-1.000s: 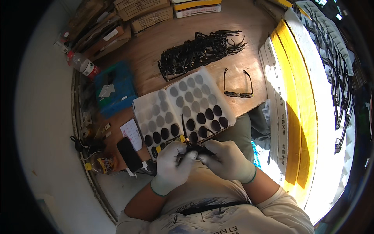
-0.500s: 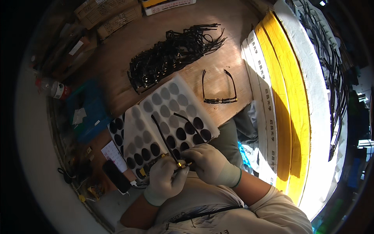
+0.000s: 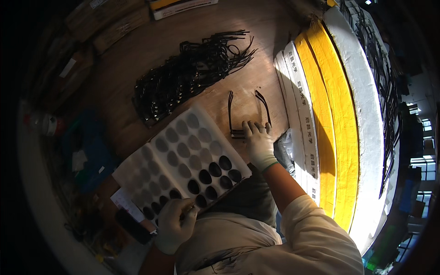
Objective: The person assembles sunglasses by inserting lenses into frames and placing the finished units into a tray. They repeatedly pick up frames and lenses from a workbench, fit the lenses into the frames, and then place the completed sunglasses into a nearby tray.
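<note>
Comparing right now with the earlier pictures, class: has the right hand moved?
Yes: the right hand is now further forward and right, judged against the black pile on the table, at the glasses.

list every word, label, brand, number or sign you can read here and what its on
White stack, right: repeated dark characters, clear, but not copied out here.
White box, top: print too blurred to read.
Paper slip, left: any writing too blurred.
Cardboard box, upper left: print too dim.
Bottle, far left: label too dim.
</note>
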A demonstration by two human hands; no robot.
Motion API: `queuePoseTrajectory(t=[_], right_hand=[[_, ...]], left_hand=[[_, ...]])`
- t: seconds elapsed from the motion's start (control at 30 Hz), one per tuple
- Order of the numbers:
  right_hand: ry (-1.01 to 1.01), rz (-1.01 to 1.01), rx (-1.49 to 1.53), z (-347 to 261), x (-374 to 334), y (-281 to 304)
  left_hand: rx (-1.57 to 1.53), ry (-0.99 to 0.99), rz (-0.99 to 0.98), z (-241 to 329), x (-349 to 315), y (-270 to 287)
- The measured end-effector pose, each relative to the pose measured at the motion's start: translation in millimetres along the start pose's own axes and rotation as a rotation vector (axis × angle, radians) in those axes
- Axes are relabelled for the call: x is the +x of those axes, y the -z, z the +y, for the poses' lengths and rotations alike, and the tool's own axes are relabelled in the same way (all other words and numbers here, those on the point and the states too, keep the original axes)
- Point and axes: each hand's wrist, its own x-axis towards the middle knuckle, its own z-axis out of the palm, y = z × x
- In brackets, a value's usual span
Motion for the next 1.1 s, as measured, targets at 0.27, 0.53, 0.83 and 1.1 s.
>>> queuePoseTrajectory(t=[0.27, 0.53, 0.83, 1.1], right_hand=[[0.028, 0.064, 0.227, 2, -25, 35], [0.176, 0.326, 0.277, 26, -175, 209], [-0.022, 0.412, 0.064, 120, -371, 382], [-0.297, 0.274, -0.266, 301, -367, 368]], left_hand=[[0.059, 0.094, -0.009, 0, -30, 3], [-0.076, -0.007, -0.153, 21, -36, -39], [0.053, -0.304, -0.396, 48, -38, -106], [-0.042, -0.294, -0.505, 110, -58, -120]])
